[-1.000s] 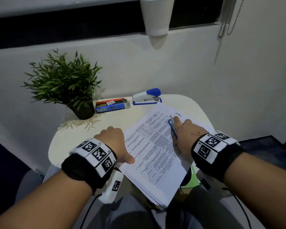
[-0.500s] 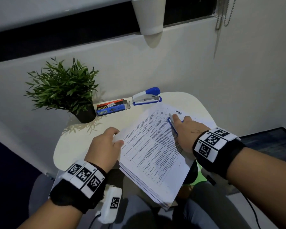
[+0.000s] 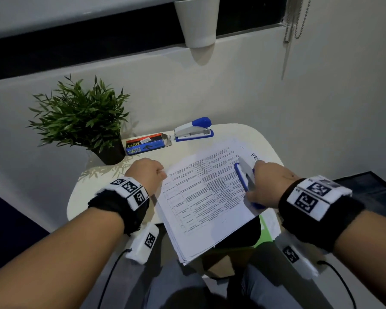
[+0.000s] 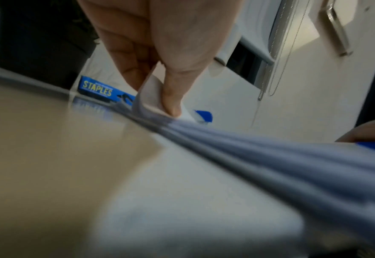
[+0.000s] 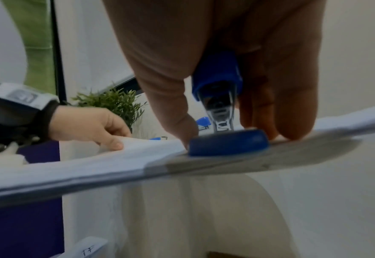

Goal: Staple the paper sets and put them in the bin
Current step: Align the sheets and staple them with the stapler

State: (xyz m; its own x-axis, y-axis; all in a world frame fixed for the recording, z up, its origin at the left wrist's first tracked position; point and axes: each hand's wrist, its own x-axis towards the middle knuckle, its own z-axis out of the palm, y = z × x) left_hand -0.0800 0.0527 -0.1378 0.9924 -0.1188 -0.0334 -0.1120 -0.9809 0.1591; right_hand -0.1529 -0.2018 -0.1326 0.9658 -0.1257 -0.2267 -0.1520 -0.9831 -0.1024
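A thick stack of printed paper (image 3: pixel 205 197) lies on the round white table (image 3: pixel 98 192), with its near end overhanging the edge. My left hand (image 3: pixel 149 175) is at the stack's left corner. In the left wrist view its thumb and fingers (image 4: pixel 171 97) pinch the lifted corner of the top sheets (image 4: pixel 151 92). My right hand (image 3: pixel 267 181) grips a blue and white stapler (image 3: pixel 243 175) that rests on the right side of the stack. The right wrist view shows the stapler's blue base (image 5: pixel 228 141) lying flat on the top sheet (image 5: pixel 116 162).
A second blue and white stapler (image 3: pixel 193 130) and a box of staples (image 3: pixel 146 143) lie at the back of the table. A potted plant (image 3: pixel 80 117) stands at the back left. Below the table edge there is something green (image 3: pixel 263 233) and brown cardboard (image 3: pixel 218 266).
My left hand has moved from the near left edge of the stack up to its left corner and now pinches the top sheets. My right hand stays on the stapler.
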